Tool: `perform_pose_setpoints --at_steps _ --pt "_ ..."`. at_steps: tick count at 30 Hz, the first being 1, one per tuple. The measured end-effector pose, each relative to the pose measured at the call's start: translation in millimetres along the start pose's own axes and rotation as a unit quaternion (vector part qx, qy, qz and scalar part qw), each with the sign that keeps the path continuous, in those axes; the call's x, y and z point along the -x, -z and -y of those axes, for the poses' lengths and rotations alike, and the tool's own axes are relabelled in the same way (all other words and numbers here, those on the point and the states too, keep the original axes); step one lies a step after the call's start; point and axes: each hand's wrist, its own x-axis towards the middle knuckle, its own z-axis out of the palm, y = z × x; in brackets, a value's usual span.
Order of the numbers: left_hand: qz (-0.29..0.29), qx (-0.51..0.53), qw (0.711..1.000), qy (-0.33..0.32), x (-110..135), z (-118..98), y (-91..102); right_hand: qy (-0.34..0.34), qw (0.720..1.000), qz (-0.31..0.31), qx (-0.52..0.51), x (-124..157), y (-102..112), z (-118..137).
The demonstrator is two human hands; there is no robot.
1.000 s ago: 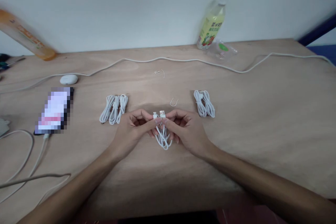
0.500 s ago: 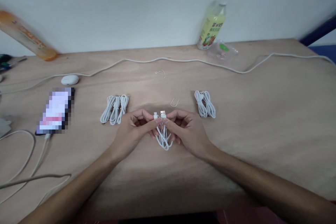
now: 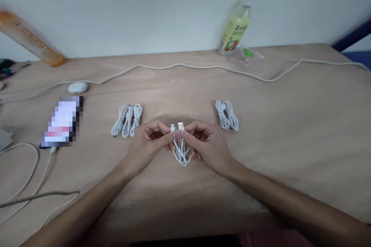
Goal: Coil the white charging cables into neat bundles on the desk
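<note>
Both of my hands pinch a white USB cable (image 3: 182,156) in front of me, its coil hanging below the fingers. My left hand (image 3: 149,142) grips the smaller plug, and my right hand (image 3: 207,144) grips the larger USB plug (image 3: 181,125). The two plug ends point away from me, side by side. Left of my hands lie three bundled white cables (image 3: 127,120), partly behind the left hand. To the right rest two more cable bundles (image 3: 227,115). A short bent tie (image 3: 193,113) lies just beyond my fingertips.
Small tie pieces (image 3: 177,81) lie farther back. A long white cord (image 3: 199,67) crosses the table. At left are a phone (image 3: 62,121) with a cord plugged in and a white case (image 3: 77,87). An orange bottle (image 3: 31,40) and a yellow-green bottle (image 3: 235,27) stand by the wall.
The whole view has shifted very slightly. My hands keep the same pinch on the cable, with no other visible movement.
</note>
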Motion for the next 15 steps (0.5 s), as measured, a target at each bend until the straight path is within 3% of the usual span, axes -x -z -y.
perform_pose_setpoints --at_steps 15 --pt "-0.001 0.006 1.000 0.004 -2.0 0.7 0.8 0.001 1.000 -0.001 -0.006 0.0 0.2 0.5"
